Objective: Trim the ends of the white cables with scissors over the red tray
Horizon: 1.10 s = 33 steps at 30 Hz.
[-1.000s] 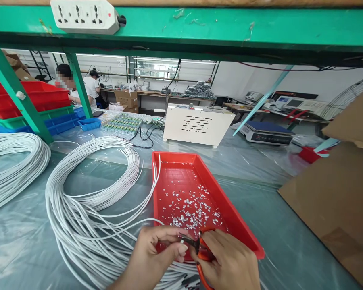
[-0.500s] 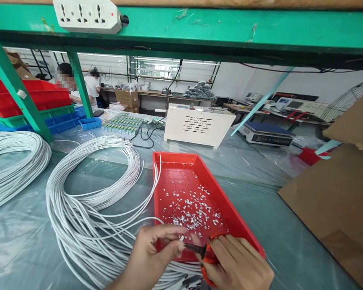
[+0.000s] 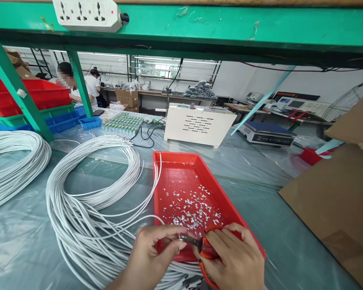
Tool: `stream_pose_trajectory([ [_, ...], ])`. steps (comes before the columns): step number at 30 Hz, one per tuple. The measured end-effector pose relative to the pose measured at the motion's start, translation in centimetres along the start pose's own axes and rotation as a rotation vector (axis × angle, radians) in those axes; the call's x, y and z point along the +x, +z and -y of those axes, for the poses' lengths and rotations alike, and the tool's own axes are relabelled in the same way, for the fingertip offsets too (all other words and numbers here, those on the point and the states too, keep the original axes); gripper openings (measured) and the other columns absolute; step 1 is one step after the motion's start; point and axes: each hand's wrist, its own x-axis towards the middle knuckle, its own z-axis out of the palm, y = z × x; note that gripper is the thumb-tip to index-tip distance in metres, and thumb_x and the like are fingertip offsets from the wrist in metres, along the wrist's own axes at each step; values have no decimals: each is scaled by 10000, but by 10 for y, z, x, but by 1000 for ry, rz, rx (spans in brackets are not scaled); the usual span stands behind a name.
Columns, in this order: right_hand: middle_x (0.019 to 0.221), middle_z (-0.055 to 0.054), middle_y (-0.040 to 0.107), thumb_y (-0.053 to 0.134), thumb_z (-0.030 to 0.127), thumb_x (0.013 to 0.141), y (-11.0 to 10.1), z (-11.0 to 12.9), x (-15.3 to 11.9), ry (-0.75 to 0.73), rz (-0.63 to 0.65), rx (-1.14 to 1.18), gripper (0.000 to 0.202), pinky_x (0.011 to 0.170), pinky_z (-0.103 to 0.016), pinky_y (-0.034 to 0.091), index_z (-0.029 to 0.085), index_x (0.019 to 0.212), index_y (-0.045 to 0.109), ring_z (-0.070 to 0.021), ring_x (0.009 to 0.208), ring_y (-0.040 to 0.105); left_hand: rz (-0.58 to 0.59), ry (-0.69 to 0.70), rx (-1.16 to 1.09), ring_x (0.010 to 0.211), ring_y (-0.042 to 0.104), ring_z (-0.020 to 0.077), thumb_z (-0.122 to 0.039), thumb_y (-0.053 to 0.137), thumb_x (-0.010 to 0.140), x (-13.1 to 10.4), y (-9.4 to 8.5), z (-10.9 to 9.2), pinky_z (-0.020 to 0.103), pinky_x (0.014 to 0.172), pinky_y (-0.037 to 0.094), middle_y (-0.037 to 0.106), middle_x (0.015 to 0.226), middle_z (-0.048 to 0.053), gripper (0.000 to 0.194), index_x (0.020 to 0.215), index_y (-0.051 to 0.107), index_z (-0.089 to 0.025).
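Observation:
My left hand (image 3: 153, 251) is closed in a pinch over the near end of a red tray (image 3: 230, 199). A white cable (image 3: 145, 218) from the coil runs to its fingers, and the gripped end is mostly hidden. In my right hand (image 3: 234, 257) are scissors (image 3: 206, 254) with orange handles. Their dark blades point left and reach the left fingertips. Small silvery scraps (image 3: 193, 213) lie scattered over the tray floor. Left of the tray spreads a large coil of white cables (image 3: 60, 185), with cable ends below my hands.
A second white coil (image 3: 33, 161) lies far left. Behind the tray stand a cream metal box (image 3: 199, 125) and a scale (image 3: 261, 135). Cardboard (image 3: 326, 201) rises at right. A green beam (image 3: 199, 28) with a power strip (image 3: 87, 16) crosses above. Two people sit in the background.
My right hand has shifted slightly left and up, bringing the scissor blades further in between the left fingertips. The left hand has barely moved.

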Motion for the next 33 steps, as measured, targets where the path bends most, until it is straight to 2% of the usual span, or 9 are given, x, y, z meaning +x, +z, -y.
stream_pose_trajectory([
  [9,450,40,454,516,262,802,-2,0,-1,-20,20,-44,292,720,-330,336,193,524,461,-115,468,405,-35,-40,13,604,625,156,-238,628,739,-2,1,-1,225,595,507,711,688,41,190,898,717,-184],
  [18,451,37,475,498,273,820,-2,2,-3,-12,30,-56,294,727,-342,341,194,539,469,-119,458,426,-48,-38,15,590,610,147,-230,617,742,-1,2,3,213,585,496,700,672,33,196,907,715,-189],
  [22,447,32,481,505,279,815,0,1,-3,-51,31,-121,282,725,-356,345,193,549,474,-125,454,436,-58,-24,27,577,603,140,-221,618,740,0,2,2,205,575,491,697,656,28,195,908,714,-191],
  [29,454,23,532,467,216,814,-6,6,-3,-106,-10,-266,220,640,-353,332,197,594,459,-134,434,454,-57,12,24,600,629,142,-196,613,745,-1,1,2,204,596,500,719,705,31,199,921,705,-196],
  [33,464,26,557,493,175,777,-8,5,-6,-100,-61,-160,145,640,-349,337,197,634,488,-125,437,476,-15,27,41,674,642,147,-219,583,783,-3,-1,3,216,671,494,722,773,27,246,1016,662,-228],
])
